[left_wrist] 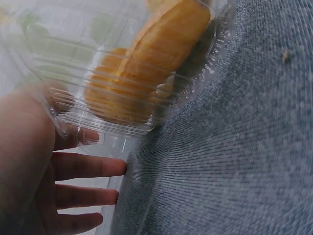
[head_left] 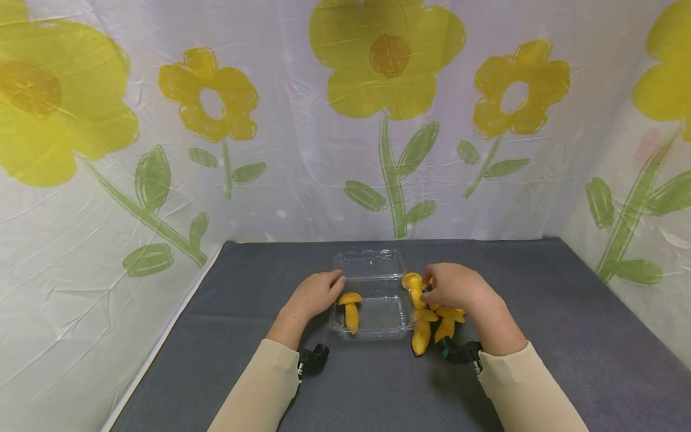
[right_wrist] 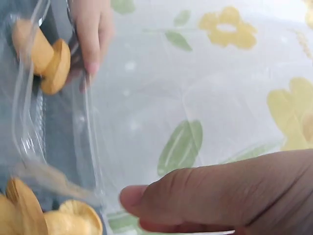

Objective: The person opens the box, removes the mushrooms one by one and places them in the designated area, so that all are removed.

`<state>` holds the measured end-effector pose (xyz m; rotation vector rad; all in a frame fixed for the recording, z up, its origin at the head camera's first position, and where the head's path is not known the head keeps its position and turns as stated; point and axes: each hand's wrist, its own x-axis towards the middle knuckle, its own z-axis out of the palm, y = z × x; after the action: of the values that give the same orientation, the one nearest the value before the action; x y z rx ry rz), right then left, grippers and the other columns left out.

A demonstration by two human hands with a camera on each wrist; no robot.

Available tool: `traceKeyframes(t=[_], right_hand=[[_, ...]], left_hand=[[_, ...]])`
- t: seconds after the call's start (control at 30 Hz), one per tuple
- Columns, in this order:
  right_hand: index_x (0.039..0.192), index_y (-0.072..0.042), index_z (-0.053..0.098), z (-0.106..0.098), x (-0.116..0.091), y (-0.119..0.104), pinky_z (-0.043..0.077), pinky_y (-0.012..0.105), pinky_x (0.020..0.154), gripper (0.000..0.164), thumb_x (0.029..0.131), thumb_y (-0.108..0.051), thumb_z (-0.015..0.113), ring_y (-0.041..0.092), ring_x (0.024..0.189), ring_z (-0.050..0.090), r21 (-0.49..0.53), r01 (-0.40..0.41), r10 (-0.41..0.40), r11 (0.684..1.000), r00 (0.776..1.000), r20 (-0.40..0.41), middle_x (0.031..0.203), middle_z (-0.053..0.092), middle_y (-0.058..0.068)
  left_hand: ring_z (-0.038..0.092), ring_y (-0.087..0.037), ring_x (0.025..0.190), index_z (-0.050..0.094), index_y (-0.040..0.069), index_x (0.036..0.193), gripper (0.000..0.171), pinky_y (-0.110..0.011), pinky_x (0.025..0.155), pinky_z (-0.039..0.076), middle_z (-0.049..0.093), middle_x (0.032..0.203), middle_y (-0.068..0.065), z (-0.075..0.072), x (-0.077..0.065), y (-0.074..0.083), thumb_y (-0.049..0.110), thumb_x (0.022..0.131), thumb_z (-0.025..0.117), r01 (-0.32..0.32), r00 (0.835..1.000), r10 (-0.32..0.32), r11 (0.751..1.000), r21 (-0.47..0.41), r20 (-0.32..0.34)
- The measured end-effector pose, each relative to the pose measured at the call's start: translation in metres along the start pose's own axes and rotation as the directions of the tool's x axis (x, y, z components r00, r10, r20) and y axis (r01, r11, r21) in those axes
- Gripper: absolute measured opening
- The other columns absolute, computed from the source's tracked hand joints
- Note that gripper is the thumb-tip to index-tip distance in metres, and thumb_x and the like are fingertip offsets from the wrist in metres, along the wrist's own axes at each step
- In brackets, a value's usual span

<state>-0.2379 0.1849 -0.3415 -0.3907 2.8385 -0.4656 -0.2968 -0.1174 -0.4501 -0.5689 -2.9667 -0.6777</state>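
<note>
A clear plastic clamshell box [head_left: 378,339] lies with its lid [head_left: 369,264] folded back. One yellow mushroom [head_left: 352,315] lies in its left part. My left hand [head_left: 315,293] is at the box's left edge, fingers straight and spread in the left wrist view, fingertips at the rim. Several more yellow mushrooms [head_left: 421,337] lie in a cluster by the box's right side. Over that cluster reaches my right hand [head_left: 456,285], fingers pointing down with a gap at the thumb. In the right wrist view its thumb [right_wrist: 195,196] shows no mushroom against it; the other fingers are mostly hidden.
A dark grey cloth [head_left: 259,384] covers the table. Behind and on both sides hangs a white sheet [head_left: 291,198] printed with yellow flowers. Each wrist carries a black strapped camera, such as the right-hand one [head_left: 459,351] close to the mushrooms.
</note>
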Motion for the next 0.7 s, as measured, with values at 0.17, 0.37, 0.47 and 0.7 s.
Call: traceKeyframes(t=[0.17, 0.37, 0.47, 0.7], right_hand=[[0.122, -0.006, 0.07, 0.009, 0.003, -0.014, 0.056, 0.043, 0.073, 0.037, 0.091, -0.025, 0.078, 0.021, 0.086, 0.062, -0.05, 0.072, -0.077, 0.996, 0.993, -0.094, 0.103, 0.067, 0.007], [0.117, -0.01, 0.071, 0.023, 0.01, -0.026, 0.057, 0.043, 0.08, 0.033, 0.089, -0.022, 0.082, 0.024, 0.097, 0.064, -0.067, 0.128, -0.138, 0.989, 0.976, -0.171, 0.11, 0.066, 0.008], [0.118, -0.011, 0.07, 0.029, 0.013, -0.031, 0.056, 0.042, 0.081, 0.034, 0.088, -0.02, 0.084, 0.024, 0.098, 0.062, -0.045, 0.159, -0.165, 0.986, 0.967, -0.196, 0.109, 0.063, 0.006], [0.122, -0.011, 0.068, 0.049, 0.023, -0.041, 0.058, 0.039, 0.08, 0.042, 0.086, -0.02, 0.086, 0.023, 0.102, 0.064, -0.043, 0.21, -0.214, 0.977, 0.943, -0.255, 0.115, 0.062, 0.006]], left_hand=[[0.055, -0.034, 0.133, 0.053, 0.005, 0.15, 0.051, -0.05, 0.112, 0.044, 0.057, 0.147, -0.013, 0.0, 0.0, 0.0, 0.036, 0.111, 0.046, 0.002, 1.0, -0.002, 1.0, 0.005, -0.002], [0.054, -0.034, 0.134, 0.053, 0.005, 0.151, 0.05, -0.051, 0.112, 0.043, 0.057, 0.147, -0.013, -0.001, -0.001, 0.001, 0.036, 0.111, 0.047, 0.003, 1.0, -0.003, 1.0, 0.006, 0.002], [0.054, -0.034, 0.134, 0.053, 0.005, 0.151, 0.051, -0.051, 0.112, 0.043, 0.057, 0.147, -0.013, -0.001, -0.001, 0.001, 0.036, 0.111, 0.047, 0.004, 1.0, -0.004, 1.0, 0.007, 0.004], [0.055, -0.034, 0.133, 0.053, 0.006, 0.15, 0.05, -0.051, 0.112, 0.043, 0.057, 0.147, -0.013, -0.001, -0.001, 0.001, 0.036, 0.111, 0.047, 0.008, 1.0, -0.008, 1.0, 0.011, 0.006]])
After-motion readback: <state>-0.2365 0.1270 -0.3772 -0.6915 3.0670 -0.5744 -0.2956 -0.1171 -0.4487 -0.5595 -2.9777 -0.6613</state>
